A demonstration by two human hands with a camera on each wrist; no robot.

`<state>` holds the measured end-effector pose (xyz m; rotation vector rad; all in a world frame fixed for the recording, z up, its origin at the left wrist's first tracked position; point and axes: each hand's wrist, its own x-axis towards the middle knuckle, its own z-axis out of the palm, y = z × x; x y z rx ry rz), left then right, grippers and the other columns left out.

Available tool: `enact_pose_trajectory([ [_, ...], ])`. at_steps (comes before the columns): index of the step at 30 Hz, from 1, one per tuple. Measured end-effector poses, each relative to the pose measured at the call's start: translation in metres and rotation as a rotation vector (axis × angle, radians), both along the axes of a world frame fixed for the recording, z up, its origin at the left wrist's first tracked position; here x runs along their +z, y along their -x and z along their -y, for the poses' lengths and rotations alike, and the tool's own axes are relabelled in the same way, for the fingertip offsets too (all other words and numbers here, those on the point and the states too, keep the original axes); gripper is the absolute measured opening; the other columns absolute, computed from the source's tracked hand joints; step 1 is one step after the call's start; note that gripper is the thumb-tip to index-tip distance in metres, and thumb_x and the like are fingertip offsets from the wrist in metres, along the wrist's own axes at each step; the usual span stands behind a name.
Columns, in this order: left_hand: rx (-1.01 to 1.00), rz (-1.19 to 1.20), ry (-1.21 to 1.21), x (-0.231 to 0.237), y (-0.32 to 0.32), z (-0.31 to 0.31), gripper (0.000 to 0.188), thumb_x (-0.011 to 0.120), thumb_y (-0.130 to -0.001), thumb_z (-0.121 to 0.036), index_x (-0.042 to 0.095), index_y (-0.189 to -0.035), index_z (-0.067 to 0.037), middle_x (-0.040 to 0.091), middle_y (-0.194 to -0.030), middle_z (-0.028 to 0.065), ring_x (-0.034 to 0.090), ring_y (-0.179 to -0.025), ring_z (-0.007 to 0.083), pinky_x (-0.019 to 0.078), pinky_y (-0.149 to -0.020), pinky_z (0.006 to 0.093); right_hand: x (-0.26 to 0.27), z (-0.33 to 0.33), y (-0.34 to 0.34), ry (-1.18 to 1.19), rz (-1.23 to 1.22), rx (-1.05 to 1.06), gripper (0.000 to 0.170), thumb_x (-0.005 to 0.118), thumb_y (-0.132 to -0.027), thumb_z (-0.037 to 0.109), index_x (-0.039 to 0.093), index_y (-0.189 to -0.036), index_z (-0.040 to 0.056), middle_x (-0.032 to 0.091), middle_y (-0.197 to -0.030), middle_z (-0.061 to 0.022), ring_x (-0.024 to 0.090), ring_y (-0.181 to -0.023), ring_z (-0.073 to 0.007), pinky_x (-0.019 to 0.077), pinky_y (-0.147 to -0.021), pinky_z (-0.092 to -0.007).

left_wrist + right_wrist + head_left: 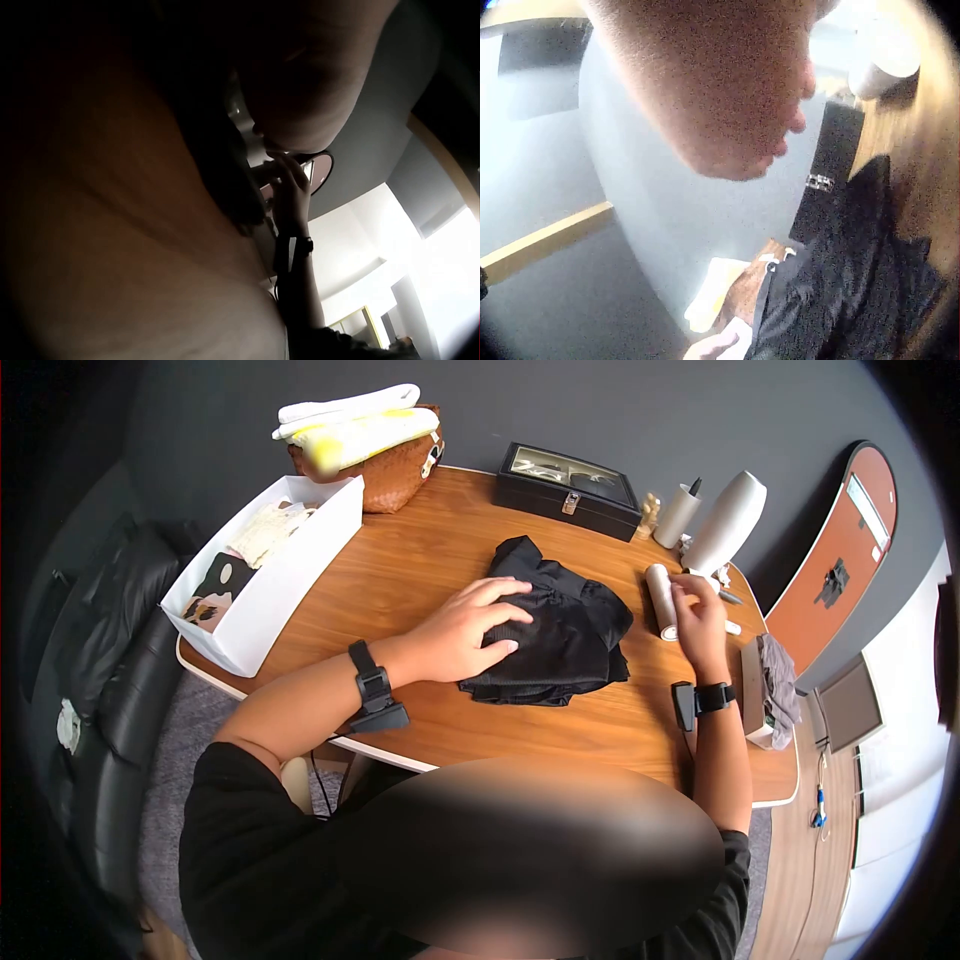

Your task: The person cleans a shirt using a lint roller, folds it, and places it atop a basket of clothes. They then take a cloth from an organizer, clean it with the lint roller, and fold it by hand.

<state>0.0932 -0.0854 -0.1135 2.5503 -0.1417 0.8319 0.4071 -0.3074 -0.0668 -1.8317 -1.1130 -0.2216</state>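
A folded black cloth (555, 630) lies near the middle of the wooden table. The left hand (465, 630) rests on its left side, fingers spread and slightly bent. A white roll (661, 602) lies to the right of the cloth. The bent fingers of the right hand (700, 620) are at the roll's right edge; whether they grip it cannot be told. In the right wrist view the right hand (720, 90) hides part of its own fingers, with the roll (885, 67) beside them and the cloth (840, 285) below. The left wrist view is dark, showing the right hand (291, 196) far off.
A white bin (300, 575) with cloth items stands at the left, beside a brown basket (395, 480) topped with towels. Behind are a black case (567, 495), a white bottle (727, 520) and a white cylinder (678, 515). A box of grey cloth (778, 680) stands at the right edge.
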Motion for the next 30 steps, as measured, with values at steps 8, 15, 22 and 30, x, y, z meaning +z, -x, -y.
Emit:
enact_pose_trajectory([
  [8,0.158,-0.401,-0.186,-0.010,0.003,-0.022,0.084,0.067,-0.097,-0.045,0.029,-0.163,-0.011,0.009,-0.174,0.0176,0.013,-0.158,0.0420,0.0218,-0.123,0.0572,-0.080,0.039,-0.129,0.361,0.387,-0.487,0.039,0.069,-0.094,0.027,0.065,-0.130,0.0137,0.056,-0.143,-0.0190,0.049,-0.135,-0.0431,0.0380,-0.111,-0.0573],
  [15,0.163,-0.512,-0.130,-0.003,0.006,-0.016,0.088,0.064,-0.098,-0.051,0.024,-0.165,-0.011,0.003,-0.175,0.0164,0.011,-0.159,0.0422,0.0202,-0.124,0.0568,-0.067,0.035,-0.105,0.526,0.283,-0.329,0.024,0.068,-0.094,0.035,0.072,-0.106,0.0152,0.069,-0.121,-0.0095,0.060,-0.120,-0.0340,0.0382,-0.099,-0.0644],
  [22,0.155,-0.485,-0.123,-0.004,0.006,-0.017,0.088,0.065,-0.097,-0.052,0.027,-0.164,-0.009,0.007,-0.174,0.0171,0.015,-0.157,0.0434,0.0229,-0.124,0.0545,-0.040,0.010,-0.053,0.422,0.350,-0.073,0.020,0.072,-0.092,0.025,0.070,-0.090,0.0051,0.071,-0.093,-0.0157,0.067,-0.090,-0.0409,0.0522,-0.076,-0.0480],
  [30,0.177,-0.328,-0.098,-0.001,0.007,-0.010,0.078,0.071,-0.092,-0.051,0.048,-0.151,-0.005,0.033,-0.159,0.0196,0.036,-0.143,0.0428,0.0330,-0.119,0.0506,0.003,-0.009,0.044,0.171,0.300,0.030,0.015,0.073,-0.094,0.016,0.072,-0.097,0.0016,0.071,-0.088,-0.0200,0.069,-0.077,-0.0373,0.0544,-0.071,-0.0430],
])
